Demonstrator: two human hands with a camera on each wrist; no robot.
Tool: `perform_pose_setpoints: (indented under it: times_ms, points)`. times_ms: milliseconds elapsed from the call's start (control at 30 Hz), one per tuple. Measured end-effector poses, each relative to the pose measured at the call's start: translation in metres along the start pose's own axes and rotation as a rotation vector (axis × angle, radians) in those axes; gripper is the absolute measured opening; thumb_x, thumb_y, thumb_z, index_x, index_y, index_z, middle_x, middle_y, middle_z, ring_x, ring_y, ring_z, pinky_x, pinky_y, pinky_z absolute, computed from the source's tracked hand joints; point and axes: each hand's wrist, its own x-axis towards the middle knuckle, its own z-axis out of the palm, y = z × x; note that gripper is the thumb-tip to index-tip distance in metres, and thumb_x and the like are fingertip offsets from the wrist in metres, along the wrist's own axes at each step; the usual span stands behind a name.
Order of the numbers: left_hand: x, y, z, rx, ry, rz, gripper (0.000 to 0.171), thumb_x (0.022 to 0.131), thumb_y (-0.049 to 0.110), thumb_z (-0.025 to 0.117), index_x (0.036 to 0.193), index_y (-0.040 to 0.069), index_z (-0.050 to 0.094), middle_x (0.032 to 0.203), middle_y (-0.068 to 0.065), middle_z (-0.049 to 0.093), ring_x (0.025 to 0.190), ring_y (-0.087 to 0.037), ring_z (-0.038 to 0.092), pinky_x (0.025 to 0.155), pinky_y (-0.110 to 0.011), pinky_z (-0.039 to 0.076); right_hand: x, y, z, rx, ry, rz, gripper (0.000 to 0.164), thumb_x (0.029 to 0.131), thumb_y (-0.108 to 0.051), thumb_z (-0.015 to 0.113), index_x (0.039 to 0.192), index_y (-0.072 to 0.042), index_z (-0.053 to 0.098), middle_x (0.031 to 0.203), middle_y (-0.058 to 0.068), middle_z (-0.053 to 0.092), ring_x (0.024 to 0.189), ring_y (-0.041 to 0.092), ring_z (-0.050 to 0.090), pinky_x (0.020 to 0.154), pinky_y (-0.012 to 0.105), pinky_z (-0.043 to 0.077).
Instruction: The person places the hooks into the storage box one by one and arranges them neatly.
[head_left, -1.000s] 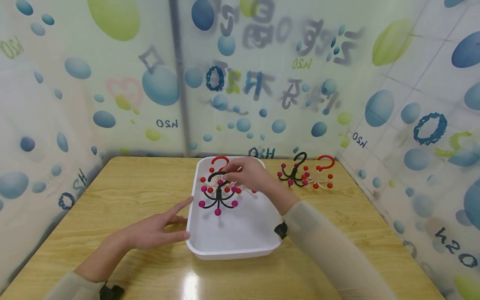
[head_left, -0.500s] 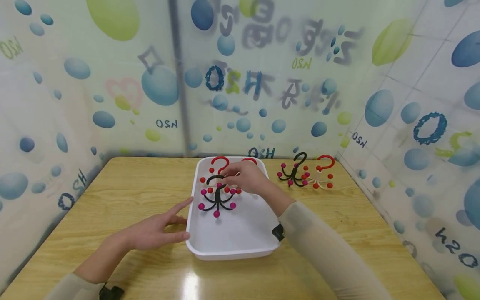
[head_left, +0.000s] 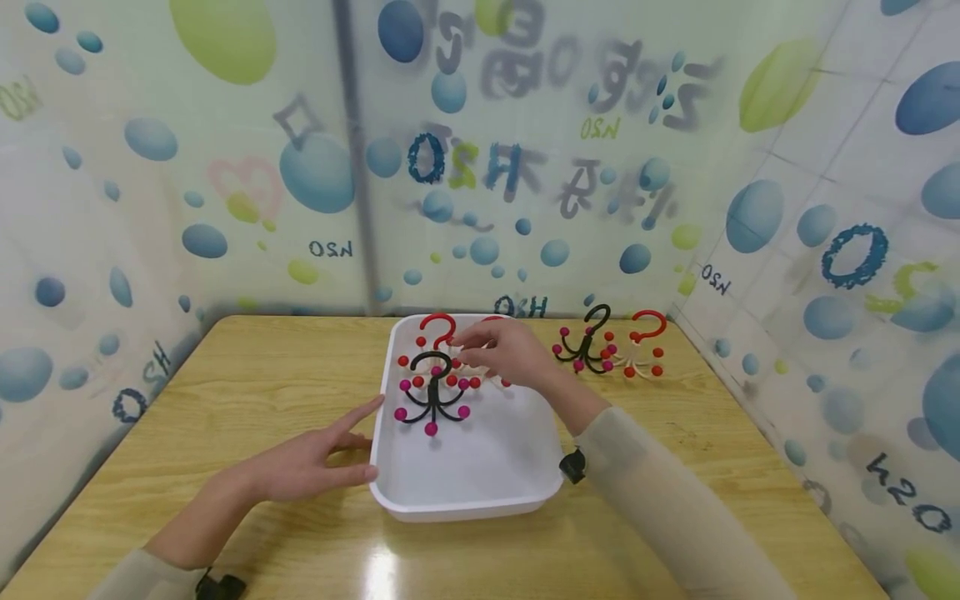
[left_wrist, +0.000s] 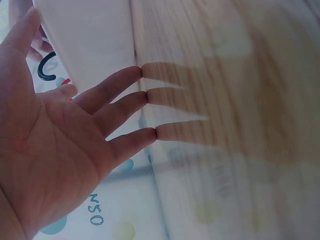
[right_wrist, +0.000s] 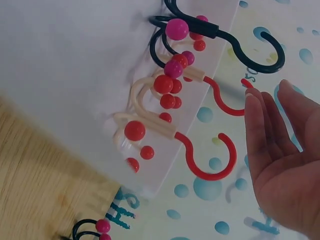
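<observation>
A black octopus-shaped hanging hook (head_left: 432, 393) with magenta ball tips stands in the white tray (head_left: 480, 471), its curved top up. Just right of that top is my right hand (head_left: 510, 350), fingers loosely bent and holding nothing. In the right wrist view this hand (right_wrist: 280, 170) has its fingertips beside the bend of a red-topped hook (right_wrist: 220, 100); a second red-topped hook (right_wrist: 200, 155) with cream arms is nearby. My left hand (head_left: 300, 465) touches the tray's left side, fingers spread. The left wrist view shows that palm (left_wrist: 55, 130) facing the camera.
Outside the tray, at the back right of the wooden table (head_left: 262, 375), stand another black hook (head_left: 585, 346) and another red-topped hook (head_left: 637, 346). Walls with a bubble pattern (head_left: 487, 183) enclose the back and sides.
The black hook came down slightly in the tray, and my right hand let go of it and moved a little right. My left hand stayed at the tray's side.
</observation>
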Motion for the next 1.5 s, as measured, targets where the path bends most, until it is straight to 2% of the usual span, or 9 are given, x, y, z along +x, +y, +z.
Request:
perform_pose_setpoints:
  times_ms: [167, 333, 533, 800, 1000, 1200, 1300, 1500]
  points:
    - [0.0, 0.0, 0.0, -0.006, -0.002, -0.005, 0.097, 0.105, 0.053, 0.07, 0.178, 0.033, 0.008, 0.156, -0.018, 0.065, 0.148, -0.055, 0.054, 0.118, -0.081, 0.038, -0.012, 0.004, -0.012, -0.036, 0.009, 0.011, 0.028, 0.105, -0.026, 0.078, 0.132, -0.021, 0.08, 0.122, 0.001, 0.079, 0.101, 0.024, 0.074, 0.081, 0.032, 0.066]
    - [0.001, -0.001, 0.0, -0.006, 0.0, 0.006, 0.097, 0.105, 0.053, 0.07, 0.178, 0.033, 0.009, 0.155, -0.018, 0.065, 0.148, -0.054, 0.055, 0.118, -0.08, 0.039, -0.027, 0.013, -0.023, -0.031, 0.013, 0.006, 0.028, 0.106, -0.024, 0.076, 0.133, -0.017, 0.079, 0.123, 0.005, 0.078, 0.1, 0.025, 0.075, 0.082, 0.034, 0.067]
    - [0.0, 0.0, 0.0, 0.005, 0.005, 0.021, 0.097, 0.105, 0.053, 0.07, 0.178, 0.032, 0.01, 0.154, -0.018, 0.066, 0.146, -0.054, 0.056, 0.118, -0.079, 0.04, -0.043, 0.034, -0.033, 0.008, 0.034, 0.045, 0.027, 0.104, -0.025, 0.079, 0.13, -0.02, 0.08, 0.12, 0.004, 0.079, 0.096, 0.02, 0.074, 0.087, 0.041, 0.068]
    - [0.0, 0.001, 0.0, -0.021, -0.012, -0.005, 0.098, 0.105, 0.053, 0.071, 0.178, 0.033, 0.009, 0.155, -0.018, 0.065, 0.148, -0.054, 0.054, 0.117, -0.08, 0.04, -0.062, 0.058, -0.045, 0.043, 0.063, 0.09, 0.026, 0.103, -0.025, 0.079, 0.128, -0.019, 0.081, 0.122, 0.004, 0.079, 0.105, 0.032, 0.074, 0.084, 0.035, 0.067]
    - [0.001, 0.0, 0.0, -0.022, -0.013, -0.007, 0.098, 0.105, 0.053, 0.07, 0.178, 0.033, 0.008, 0.156, -0.018, 0.064, 0.149, -0.054, 0.053, 0.118, -0.08, 0.039, -0.076, 0.074, -0.053, 0.05, 0.068, 0.106, 0.033, 0.104, -0.025, 0.078, 0.135, -0.012, 0.077, 0.13, 0.009, 0.078, 0.101, 0.023, 0.075, 0.085, 0.035, 0.067]
    - [0.001, 0.001, 0.0, -0.02, -0.011, -0.007, 0.098, 0.105, 0.054, 0.07, 0.178, 0.032, 0.009, 0.156, -0.017, 0.065, 0.149, -0.054, 0.053, 0.118, -0.08, 0.039, -0.088, 0.093, -0.057, 0.067, 0.074, 0.119, 0.033, 0.104, -0.025, 0.078, 0.136, -0.014, 0.077, 0.131, 0.011, 0.078, 0.099, 0.02, 0.075, 0.086, 0.037, 0.068]
    - [0.001, 0.002, 0.0, -0.016, -0.009, -0.002, 0.098, 0.105, 0.054, 0.071, 0.178, 0.033, 0.009, 0.156, -0.016, 0.065, 0.148, -0.054, 0.054, 0.118, -0.08, 0.04, -0.094, 0.102, -0.06, 0.066, 0.078, 0.104, 0.034, 0.105, -0.025, 0.077, 0.137, -0.014, 0.077, 0.132, 0.012, 0.078, 0.1, 0.021, 0.076, 0.088, 0.04, 0.068]
    - [0.001, -0.001, 0.001, -0.003, 0.001, 0.008, 0.097, 0.105, 0.054, 0.07, 0.178, 0.033, 0.009, 0.156, -0.018, 0.065, 0.148, -0.054, 0.054, 0.118, -0.08, 0.039, -0.102, 0.115, -0.069, 0.071, 0.093, 0.091, 0.034, 0.106, -0.026, 0.076, 0.137, -0.012, 0.076, 0.131, 0.015, 0.077, 0.108, 0.034, 0.076, 0.091, 0.05, 0.068]
